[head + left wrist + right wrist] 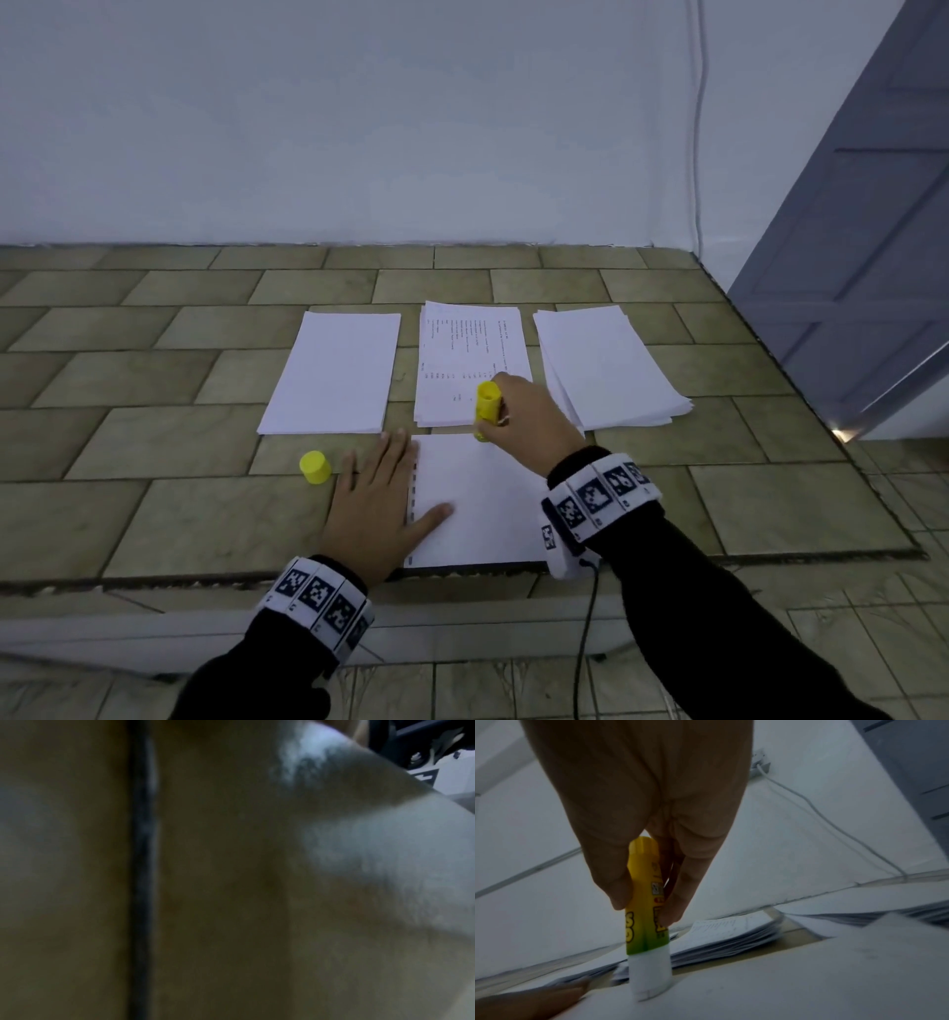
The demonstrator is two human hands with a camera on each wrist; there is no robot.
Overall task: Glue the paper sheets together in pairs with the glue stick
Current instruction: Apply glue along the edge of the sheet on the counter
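The right hand (524, 419) grips the yellow glue stick (644, 908) upright, fingers curled round its barrel, with the white glue tip pressed on the far edge of the near paper sheet (482, 509) on the tiled surface (154, 493). The left hand (377, 506) lies flat with straight fingers, thumb on the sheet's left margin and the other fingers on the tiles beside it. The yellow cap (315, 466) stands just left of that hand. Beyond lie a blank stack (334, 372), a printed stack (464, 360) and a right stack (611, 367). Judged risks: the tip sits so near the edge that a stroke could smear glue onto the tiles; with only the thumb pinning the sheet, dragging could shift or crease it; the long exposed glue could snap under side pressure
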